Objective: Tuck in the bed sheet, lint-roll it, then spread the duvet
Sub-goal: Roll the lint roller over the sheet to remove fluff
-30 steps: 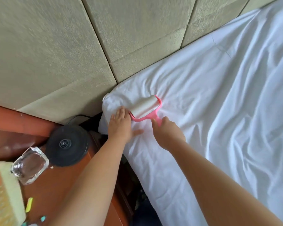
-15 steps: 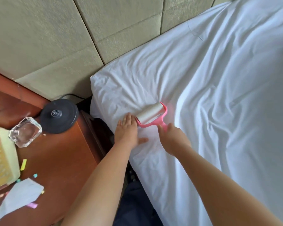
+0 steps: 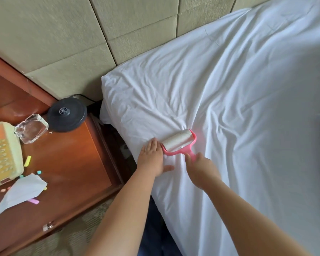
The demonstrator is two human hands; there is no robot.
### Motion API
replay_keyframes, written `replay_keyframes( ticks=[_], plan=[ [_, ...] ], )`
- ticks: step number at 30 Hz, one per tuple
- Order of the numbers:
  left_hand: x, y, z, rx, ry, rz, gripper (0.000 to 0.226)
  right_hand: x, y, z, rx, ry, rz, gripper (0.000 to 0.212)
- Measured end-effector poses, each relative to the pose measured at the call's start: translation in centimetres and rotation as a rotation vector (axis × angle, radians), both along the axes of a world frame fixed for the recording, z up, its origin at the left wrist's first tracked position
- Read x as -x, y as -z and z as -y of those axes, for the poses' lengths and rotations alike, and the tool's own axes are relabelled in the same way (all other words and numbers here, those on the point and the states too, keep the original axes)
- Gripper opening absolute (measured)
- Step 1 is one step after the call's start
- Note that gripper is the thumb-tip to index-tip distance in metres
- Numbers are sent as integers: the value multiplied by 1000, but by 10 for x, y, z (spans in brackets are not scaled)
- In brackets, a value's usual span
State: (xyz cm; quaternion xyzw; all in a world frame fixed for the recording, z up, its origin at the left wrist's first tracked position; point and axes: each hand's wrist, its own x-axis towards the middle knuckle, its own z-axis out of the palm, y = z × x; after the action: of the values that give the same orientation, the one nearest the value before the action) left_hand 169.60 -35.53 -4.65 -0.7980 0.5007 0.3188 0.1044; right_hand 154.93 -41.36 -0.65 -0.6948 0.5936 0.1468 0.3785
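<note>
Bed sheet [image 3: 229, 108] fills the right and centre of the frame, white and creased, with folds running out from the spot where you are working near its lower-left edge. Your left hand [image 3: 151, 159] lies flat on the sheet, fingers straight and together, thumb spread out to the right, pressing the fabric down just left of the lint roller [image 3: 178, 143]. The roller's white drum rests on the sheet, touching it, with its pink frame wrapping the right end and running down into the handle. Your right hand [image 3: 201, 167] grips that pink handle, fingers curled round it so most of the handle is hidden.

In the upper left of the frame, padded beige wall panels [image 3: 63, 43] meet the head of the bed. At the left sits a reddish wooden bench [image 3: 68, 163]. On it, near its upper corner beside the mattress, is a round black kettle base [image 3: 67, 115] with a cord trailing behind. Just left of that stands a clear glass ashtray [image 3: 31, 128], and at the far left edge a pale yellow telephone [image 3: 2, 154]. Below it lie a white sheet of paper [image 3: 20, 193] and small coloured scraps.
</note>
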Motion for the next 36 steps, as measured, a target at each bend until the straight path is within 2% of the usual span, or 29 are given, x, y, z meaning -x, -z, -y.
replay_keyframes(
  ticks=[4,10,15,18,25,36],
  plan=[
    [-4,-1,6,73,-31,-1,87,-1,3,3,15,-7,3,51],
    [-10,0,17,187,-77,53,69,-12,14,10,-1,-5,4,53],
    [-29,0,33,194,42,186,49,-26,19,19,-2,-4,16,51],
    [-42,1,45,142,139,249,51,-33,21,25,-6,-4,11,51],
    [-73,11,56,210,-24,229,63,-78,22,46,7,6,65,53],
    [-136,17,89,250,62,303,69,-137,27,78,11,23,99,51]
  ],
)
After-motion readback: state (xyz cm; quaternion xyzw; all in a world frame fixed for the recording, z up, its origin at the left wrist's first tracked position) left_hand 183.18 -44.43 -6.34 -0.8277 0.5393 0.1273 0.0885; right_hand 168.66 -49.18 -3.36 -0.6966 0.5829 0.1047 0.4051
